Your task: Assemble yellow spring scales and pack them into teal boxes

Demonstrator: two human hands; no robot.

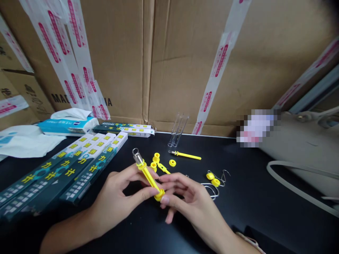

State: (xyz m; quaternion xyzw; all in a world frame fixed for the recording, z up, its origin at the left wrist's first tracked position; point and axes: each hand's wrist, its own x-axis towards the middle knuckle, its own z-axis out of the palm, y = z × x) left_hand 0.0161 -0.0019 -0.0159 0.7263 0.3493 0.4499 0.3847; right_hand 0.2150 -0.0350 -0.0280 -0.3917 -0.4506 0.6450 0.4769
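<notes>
My left hand grips a yellow spring scale rod between thumb and fingers. The rod tilts up to the left and ends in a metal spring with a wire loop. At its lower end sits a yellow ring-shaped cap, pinched by the thumb and fingers of my right hand. Beyond the hands lie loose yellow caps, a yellow ring and a flat yellow piece, partly hidden by fingers. A second yellow rod with a spring rests farther back.
Two clear tubes stand near the cardboard box behind. Metal wire hooks and two yellow caps lie right. Dynamometer boxes and a tissue pack are left. A pale bag stands right.
</notes>
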